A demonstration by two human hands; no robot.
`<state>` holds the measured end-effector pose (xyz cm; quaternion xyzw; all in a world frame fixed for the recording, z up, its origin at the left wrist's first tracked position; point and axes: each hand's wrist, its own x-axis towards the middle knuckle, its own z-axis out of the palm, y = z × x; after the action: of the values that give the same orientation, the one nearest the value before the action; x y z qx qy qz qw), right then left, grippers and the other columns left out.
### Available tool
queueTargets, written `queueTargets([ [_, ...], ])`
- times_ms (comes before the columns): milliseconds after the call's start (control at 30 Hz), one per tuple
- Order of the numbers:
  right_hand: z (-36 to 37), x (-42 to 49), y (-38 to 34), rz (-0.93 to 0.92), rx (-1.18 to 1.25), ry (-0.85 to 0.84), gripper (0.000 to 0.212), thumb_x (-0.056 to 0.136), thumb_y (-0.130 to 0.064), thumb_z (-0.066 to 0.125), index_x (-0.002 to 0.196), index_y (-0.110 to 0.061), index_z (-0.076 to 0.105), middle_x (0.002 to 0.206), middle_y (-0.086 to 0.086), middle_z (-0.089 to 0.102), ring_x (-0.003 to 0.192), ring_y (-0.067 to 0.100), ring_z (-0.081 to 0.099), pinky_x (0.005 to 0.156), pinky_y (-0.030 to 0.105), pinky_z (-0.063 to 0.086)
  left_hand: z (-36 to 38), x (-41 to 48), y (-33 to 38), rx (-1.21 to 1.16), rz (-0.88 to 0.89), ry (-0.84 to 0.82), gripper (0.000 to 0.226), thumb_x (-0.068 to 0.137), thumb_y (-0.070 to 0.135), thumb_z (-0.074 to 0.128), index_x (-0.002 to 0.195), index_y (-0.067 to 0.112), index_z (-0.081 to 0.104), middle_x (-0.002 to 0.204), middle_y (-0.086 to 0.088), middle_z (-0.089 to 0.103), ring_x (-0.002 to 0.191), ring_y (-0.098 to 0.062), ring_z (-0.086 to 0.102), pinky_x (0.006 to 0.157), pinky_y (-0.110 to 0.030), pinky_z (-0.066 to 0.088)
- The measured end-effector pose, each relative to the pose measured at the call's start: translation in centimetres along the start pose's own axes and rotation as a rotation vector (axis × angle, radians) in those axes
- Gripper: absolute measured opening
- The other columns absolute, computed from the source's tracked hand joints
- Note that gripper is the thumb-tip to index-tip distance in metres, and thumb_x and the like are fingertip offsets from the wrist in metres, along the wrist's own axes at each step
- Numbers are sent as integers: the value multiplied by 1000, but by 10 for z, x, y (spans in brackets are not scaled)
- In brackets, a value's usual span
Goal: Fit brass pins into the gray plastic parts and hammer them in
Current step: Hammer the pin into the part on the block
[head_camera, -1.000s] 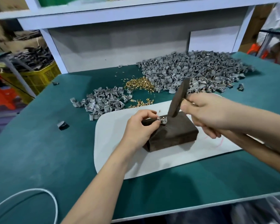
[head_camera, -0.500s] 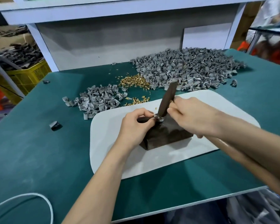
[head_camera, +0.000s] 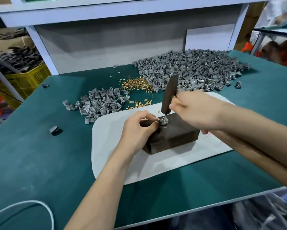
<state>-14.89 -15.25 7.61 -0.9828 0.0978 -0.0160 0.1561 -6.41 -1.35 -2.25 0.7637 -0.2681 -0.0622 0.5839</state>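
Because the left hand point(head_camera: 137, 128) pinches the gray plastic part point(head_camera: 164, 122) between thumb and fingertips right where it sits on top of the dark block point(head_camera: 175, 136), at the centre of the frame, the plainest hazard is a blow landing on skin rather than on metal. The right hand point(head_camera: 194, 112), centre right, is curled round the handle of the hammer point(head_camera: 170, 93), whose dark bar-shaped head hangs tilted just above and behind the part, close to those fingertips. A small brass pin point(head_camera: 163, 119) seems to stand up out of the part, though it is too small to say whether it sits straight in its hole. If it leans, or if the tilted face meets it off-centre, I would expect the pin to bend or shoot out sideways, perhaps cracking the plastic. The part rests near the block's upper left corner, so a glancing strike could also knock it off the edge onto the white mat point(head_camera: 113, 146). Nothing visible fixes the block to that mat, so it may creep under a hard hit. A lost pin would be hard to find among the loose brass pins point(head_camera: 136, 84) and the heaps of gray parts point(head_camera: 197, 70) spread across the green table point(head_camera: 40, 146) in the upper half of the frame.
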Motion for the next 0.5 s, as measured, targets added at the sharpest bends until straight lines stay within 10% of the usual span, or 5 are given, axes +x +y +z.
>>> queueTargets([
  [200, 11, 1, 3, 30, 62, 8, 28, 100, -30, 35, 77, -13, 41, 73, 11, 53, 24, 19, 48, 27, 18, 31, 2, 0, 1, 27, 3, -1, 21, 79, 0, 65, 73, 20, 63, 76, 7, 66, 71, -10, 63, 67, -26, 47],
  [500, 19, 0, 1, 63, 42, -21, 29, 100, -32, 35, 78, -13, 41, 78, 9, 51, 26, 20, 49, 26, 19, 33, 2, 1, 0, 61, 33, 2, 10, 81, 4, 69, 77, 11, 64, 86, -3, 68, 77, -17, 66, 75, -34, 53],
])
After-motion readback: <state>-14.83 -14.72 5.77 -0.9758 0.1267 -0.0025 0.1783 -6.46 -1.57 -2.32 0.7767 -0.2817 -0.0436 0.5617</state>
